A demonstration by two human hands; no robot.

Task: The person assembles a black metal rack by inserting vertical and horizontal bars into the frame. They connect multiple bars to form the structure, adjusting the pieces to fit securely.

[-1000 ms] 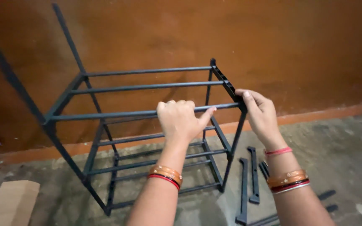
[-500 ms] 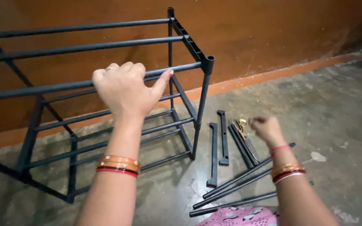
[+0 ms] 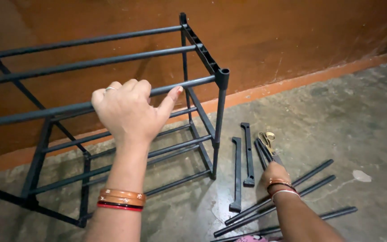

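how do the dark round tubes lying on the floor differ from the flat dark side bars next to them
The dark round tubes are long, plain cylinders lying slanted; the flat dark side bars are shorter, strip-like, with sockets at their ends, lying nearly straight away from the camera. The right hand reaches down by the tubes, while the left hand grips the dark metal rack. Both sets rest loose on the concrete floor.

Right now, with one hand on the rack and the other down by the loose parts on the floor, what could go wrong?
1. The left hand alone grips the rack by its top front bar; leaning on it could tip the light frame.
2. The right hand reaches among loose rods beside scissors; the blades might nick a finger.
3. The round rods could roll underfoot.
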